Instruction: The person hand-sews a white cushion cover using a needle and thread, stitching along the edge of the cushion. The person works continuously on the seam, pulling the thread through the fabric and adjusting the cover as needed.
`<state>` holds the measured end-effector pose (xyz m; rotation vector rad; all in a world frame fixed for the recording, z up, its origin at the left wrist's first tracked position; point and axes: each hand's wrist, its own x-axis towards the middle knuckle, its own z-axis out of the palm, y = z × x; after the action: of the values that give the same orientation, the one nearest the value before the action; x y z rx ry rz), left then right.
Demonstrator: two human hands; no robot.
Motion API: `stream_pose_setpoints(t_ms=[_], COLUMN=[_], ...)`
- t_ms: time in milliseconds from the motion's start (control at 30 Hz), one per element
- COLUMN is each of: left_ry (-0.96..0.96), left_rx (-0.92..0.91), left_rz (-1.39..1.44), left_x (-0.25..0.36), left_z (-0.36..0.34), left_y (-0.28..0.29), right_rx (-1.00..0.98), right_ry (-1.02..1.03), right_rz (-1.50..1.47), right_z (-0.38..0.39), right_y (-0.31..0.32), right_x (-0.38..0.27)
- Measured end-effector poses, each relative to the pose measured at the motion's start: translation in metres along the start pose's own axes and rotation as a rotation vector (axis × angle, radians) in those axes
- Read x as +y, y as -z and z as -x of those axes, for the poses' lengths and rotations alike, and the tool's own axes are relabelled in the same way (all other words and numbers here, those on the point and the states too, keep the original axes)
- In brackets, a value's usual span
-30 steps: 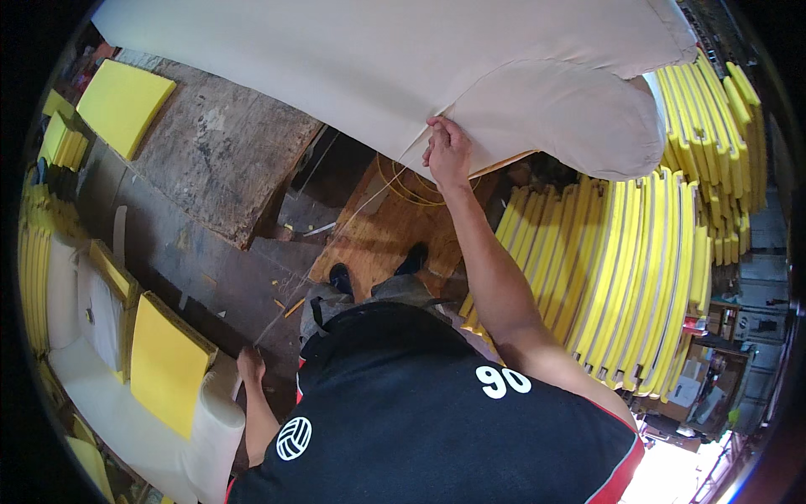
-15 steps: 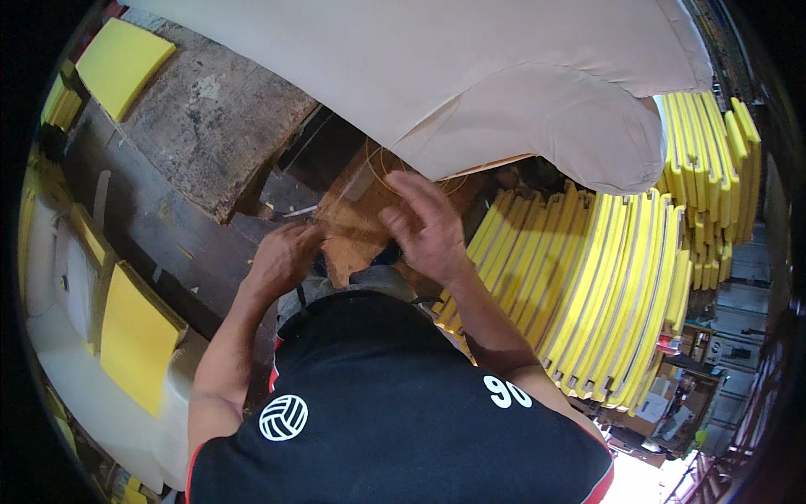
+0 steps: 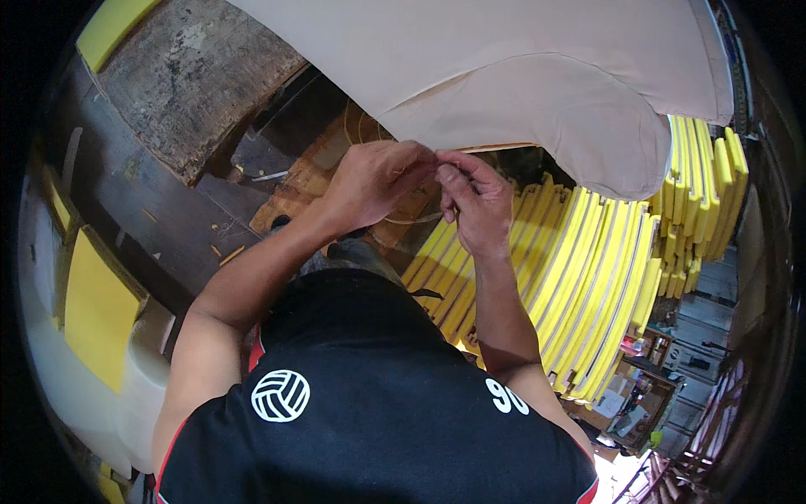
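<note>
My left hand (image 3: 375,180) and my right hand (image 3: 484,204) meet fingertip to fingertip just below the edge of a large beige fabric-covered piece (image 3: 504,92). Both hands are closed in a pinch. Whatever sits between the fingers is too small to make out. A thin yellowish cord (image 3: 411,222) lies in loose loops behind and below the hands; whether it runs into the fingers cannot be seen. The beige piece has a curved seam and a rounded lobe at its near right, beside my right hand.
Yellow foam-edged panels (image 3: 579,277) stand in a row at the right, with another stack (image 3: 701,189) beyond. On the left are a worn wooden board (image 3: 197,84), a yellow foam sheet (image 3: 99,311) and a pale padded piece (image 3: 80,395). Scraps litter the dark floor (image 3: 168,197).
My hands were apart; now they have come together at the fingertips. The left hand moved right and up, and the right hand closed from spread fingers into a pinch. The view has shifted slightly.
</note>
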<state>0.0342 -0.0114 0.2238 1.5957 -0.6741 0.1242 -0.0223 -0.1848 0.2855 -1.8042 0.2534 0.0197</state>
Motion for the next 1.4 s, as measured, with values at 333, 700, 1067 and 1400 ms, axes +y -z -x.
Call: stream_pose_setpoints(t_ms=[333, 700, 1067, 1400], left_ry=[-0.062, -0.092, -0.121, 0.04], left_rx=[0.273, 0.463, 0.502, 0.43], left_rz=[-0.019, -0.177, -0.127, 0.003], left_x=[-0.057, -0.108, -0.115, -0.115], left_z=[-0.058, -0.111, -0.111, -0.111], left_y=[-0.042, -0.075, -0.081, -0.079], right_rx=[0.278, 0.275, 0.269, 0.191], right_ry=[0.444, 0.817, 0.963, 1.166], right_rz=[0.248, 0.485, 0.746, 0.962], right_z=[-0.051, -0.122, -0.127, -0.134], right_y=[0.025, 0.048, 0.052, 0.054], right_x=[0.007, 0.021, 0.021, 0.015])
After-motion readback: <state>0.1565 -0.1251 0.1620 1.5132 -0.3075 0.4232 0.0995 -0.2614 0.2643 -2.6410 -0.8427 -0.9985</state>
